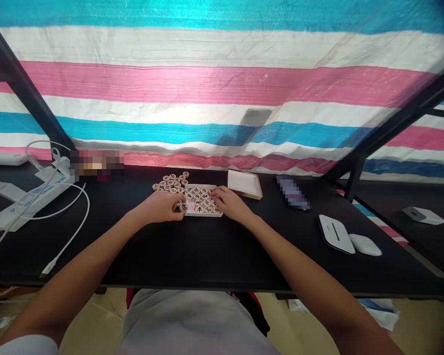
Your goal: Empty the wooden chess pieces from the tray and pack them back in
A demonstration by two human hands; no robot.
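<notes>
A shallow white box holds rows of round Chinese chess pieces with black characters; one spot at its lower left shows the patterned bottom. My left hand is closed at the box's left wall, with a black-marked Chinese chess piece pinched between thumb and fingers. My right hand lies over the box's right edge, fingers stretched out and touching pieces there. Several red-marked Chinese chess pieces lie in a loose group behind my left hand, partly hidden by it.
A box lid lies inside up, behind my right hand. Farther right are a phone, a white flat device and a white rounded case. A power strip with white cables occupies the left side. A striped sheet hangs behind.
</notes>
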